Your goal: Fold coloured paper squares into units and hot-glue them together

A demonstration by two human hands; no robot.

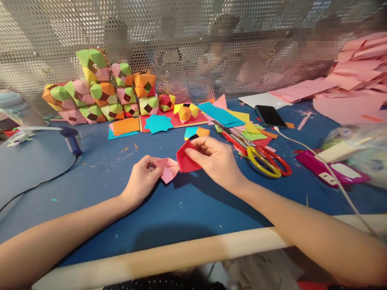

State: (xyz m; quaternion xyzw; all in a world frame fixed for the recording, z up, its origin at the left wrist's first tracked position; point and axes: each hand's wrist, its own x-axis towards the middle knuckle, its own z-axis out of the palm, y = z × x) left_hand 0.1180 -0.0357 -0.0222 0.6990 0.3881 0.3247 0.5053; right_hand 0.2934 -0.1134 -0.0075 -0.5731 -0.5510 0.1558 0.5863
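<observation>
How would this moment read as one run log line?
left hand: holds pink paper; right hand: holds red paper; papers: edges meet in view, contact unclear; beyond right hand: scissors

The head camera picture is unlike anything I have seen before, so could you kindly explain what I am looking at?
Certainly. These are a person's own two bare hands, and this single picture comes from a camera worn on that person's head, looking forward and down. The left hand holds a pink folded paper; the right hand holds a red folded paper beside it. I cannot tell whether the two pieces touch. On the blue table lie scissors, a phone and what looks like a glue gun. Colourful folded paper balls are stacked towards the back.
</observation>
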